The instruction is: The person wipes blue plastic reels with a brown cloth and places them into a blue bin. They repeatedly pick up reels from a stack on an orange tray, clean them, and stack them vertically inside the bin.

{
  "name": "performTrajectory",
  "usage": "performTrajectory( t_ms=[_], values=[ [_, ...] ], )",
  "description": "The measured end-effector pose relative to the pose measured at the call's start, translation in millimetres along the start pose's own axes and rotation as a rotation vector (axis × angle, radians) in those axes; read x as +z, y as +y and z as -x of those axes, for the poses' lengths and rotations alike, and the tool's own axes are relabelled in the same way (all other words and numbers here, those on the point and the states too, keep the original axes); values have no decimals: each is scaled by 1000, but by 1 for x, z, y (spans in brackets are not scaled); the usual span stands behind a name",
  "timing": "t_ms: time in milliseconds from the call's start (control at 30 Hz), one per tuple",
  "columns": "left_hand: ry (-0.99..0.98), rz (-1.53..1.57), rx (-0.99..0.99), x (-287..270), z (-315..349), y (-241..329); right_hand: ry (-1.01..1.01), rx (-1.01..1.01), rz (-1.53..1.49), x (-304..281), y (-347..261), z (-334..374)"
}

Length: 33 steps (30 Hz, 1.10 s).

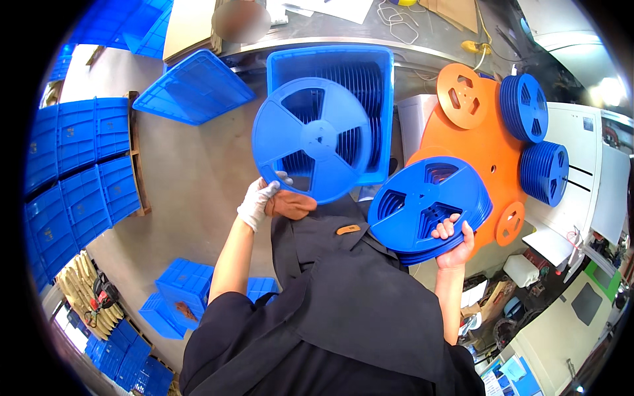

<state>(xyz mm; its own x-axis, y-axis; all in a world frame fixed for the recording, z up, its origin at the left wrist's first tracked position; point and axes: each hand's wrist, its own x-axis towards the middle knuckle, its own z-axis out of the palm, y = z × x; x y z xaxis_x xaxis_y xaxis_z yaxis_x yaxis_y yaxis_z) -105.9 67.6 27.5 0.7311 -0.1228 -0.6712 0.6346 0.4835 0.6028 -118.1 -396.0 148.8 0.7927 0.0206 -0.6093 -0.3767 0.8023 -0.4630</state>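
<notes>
My left hand [258, 203], in a white glove, grips the lower left rim of a blue plastic reel disc [317, 138]. The disc is tilted up in front of a blue crate [389, 112], where a row of similar discs stands on edge. Just right of the glove is a brown shape [294, 204] that I cannot make out. My bare right hand [456, 241] is closed on the lower right edge of a stack of blue reel discs [411, 239]. That stack leans beside a large orange plate [492, 125] and hides part of it.
Further blue disc stacks [524, 109] sit along the orange plate's right edge, with a slotted orange disc [456, 99] at its top. A metal bench [317, 30] runs behind the crate. Left are a tilted blue crate [195, 86] and stacked blue crates [79, 135].
</notes>
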Motion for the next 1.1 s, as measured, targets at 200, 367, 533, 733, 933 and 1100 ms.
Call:
performTrajectory(
  t_ms=[200,367,533,733,933,1100],
  values=[
    [357,-332,-11,17,-85,3,44,11,28,0,-8,-10],
    [542,-288,61,13,-168,-7,70,30,70,3,-15,-19],
    [581,-46,-187,58,-179,23,103,30,111,8,-19,-24],
    [516,-179,-107,49,-192,3,103,14,135,12,-22,-25],
    [490,-286,-32,70,-173,13,109,15,150,14,-18,-23],
    [497,59,-362,57,-182,2,86,19,158,18,-12,-17]
  ],
)
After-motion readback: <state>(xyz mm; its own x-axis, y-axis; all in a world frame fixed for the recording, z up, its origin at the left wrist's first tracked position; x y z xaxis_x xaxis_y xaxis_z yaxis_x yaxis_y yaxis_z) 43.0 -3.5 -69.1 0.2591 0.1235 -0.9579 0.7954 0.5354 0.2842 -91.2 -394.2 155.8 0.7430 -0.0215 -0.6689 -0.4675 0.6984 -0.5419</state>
